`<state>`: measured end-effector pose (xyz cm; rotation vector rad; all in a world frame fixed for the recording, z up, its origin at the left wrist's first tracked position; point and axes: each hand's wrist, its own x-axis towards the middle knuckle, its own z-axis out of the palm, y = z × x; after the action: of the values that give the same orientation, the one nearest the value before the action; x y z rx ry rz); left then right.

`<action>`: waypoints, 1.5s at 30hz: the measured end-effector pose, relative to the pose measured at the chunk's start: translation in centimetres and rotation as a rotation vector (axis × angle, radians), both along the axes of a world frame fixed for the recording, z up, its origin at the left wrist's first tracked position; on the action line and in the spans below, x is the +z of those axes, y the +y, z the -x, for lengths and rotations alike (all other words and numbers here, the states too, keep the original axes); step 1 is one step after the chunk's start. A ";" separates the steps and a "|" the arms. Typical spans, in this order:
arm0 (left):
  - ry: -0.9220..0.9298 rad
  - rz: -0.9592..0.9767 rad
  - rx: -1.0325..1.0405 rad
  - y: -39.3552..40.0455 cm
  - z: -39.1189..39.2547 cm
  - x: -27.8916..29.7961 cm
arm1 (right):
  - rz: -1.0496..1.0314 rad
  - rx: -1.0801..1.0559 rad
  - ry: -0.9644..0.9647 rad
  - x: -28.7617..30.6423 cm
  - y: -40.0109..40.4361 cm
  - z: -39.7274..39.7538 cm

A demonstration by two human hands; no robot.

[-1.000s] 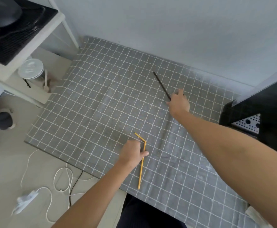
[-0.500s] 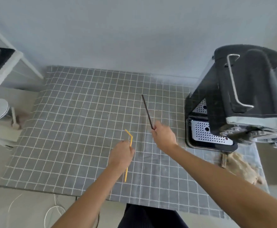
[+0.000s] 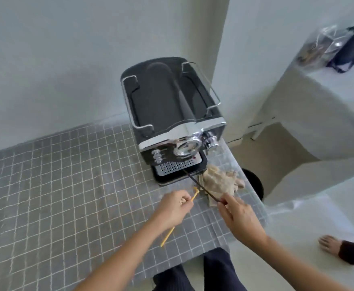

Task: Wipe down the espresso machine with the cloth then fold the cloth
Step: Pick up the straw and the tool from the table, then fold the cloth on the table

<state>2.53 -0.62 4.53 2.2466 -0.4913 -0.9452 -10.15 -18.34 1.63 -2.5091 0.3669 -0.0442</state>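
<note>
A grey grid-patterned tablecloth (image 3: 67, 185) covers the table against a pale wall. The black espresso machine (image 3: 169, 114) stands at centre frame, a crumpled beige cloth (image 3: 220, 181) just below right of its drip tray. The left hand (image 3: 175, 207) grips a yellow straw (image 3: 167, 236); the right hand (image 3: 237, 215) pinches a dark straw (image 3: 201, 187) (lying across the cloth). Pale floor shows at lower right.
</note>
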 end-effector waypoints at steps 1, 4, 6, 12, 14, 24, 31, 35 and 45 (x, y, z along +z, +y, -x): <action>0.066 0.045 0.006 -2.7 0.5 0.1 | 0.002 -0.064 -0.026 0.2 -2.0 1.3; 0.298 0.176 0.090 -11.2 2.3 0.2 | -0.005 -0.283 -0.057 0.4 -8.4 4.0; 0.424 0.196 0.129 -16.8 3.1 -0.2 | -0.013 -0.410 -0.033 -0.1 -12.4 4.8; 0.770 0.020 0.301 -29.5 2.8 -3.5 | -0.139 -0.722 0.208 -5.0 -22.0 3.4; 0.841 -0.059 0.357 -32.4 2.5 -5.6 | -0.187 -0.785 0.320 -7.4 -24.1 2.1; 0.920 -0.247 0.611 -39.2 0.4 -17.1 | -0.525 -0.885 0.680 -18.2 -29.5 -2.8; 0.928 -0.180 0.697 -40.1 -1.4 -21.3 | -0.780 -0.942 0.664 -21.8 -31.2 -4.2; 0.815 -0.149 0.721 -39.8 -1.3 -20.1 | -0.754 -0.916 0.664 -22.0 -31.0 -3.6; 0.281 0.120 0.341 -36.2 0.3 -8.6 | -0.727 -0.722 0.434 -12.9 -28.2 -5.9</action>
<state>2.19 -36.85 -4.09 1.9658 -0.0352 -0.9984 -4.25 -46.55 -11.27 -1.5542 1.2047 0.2985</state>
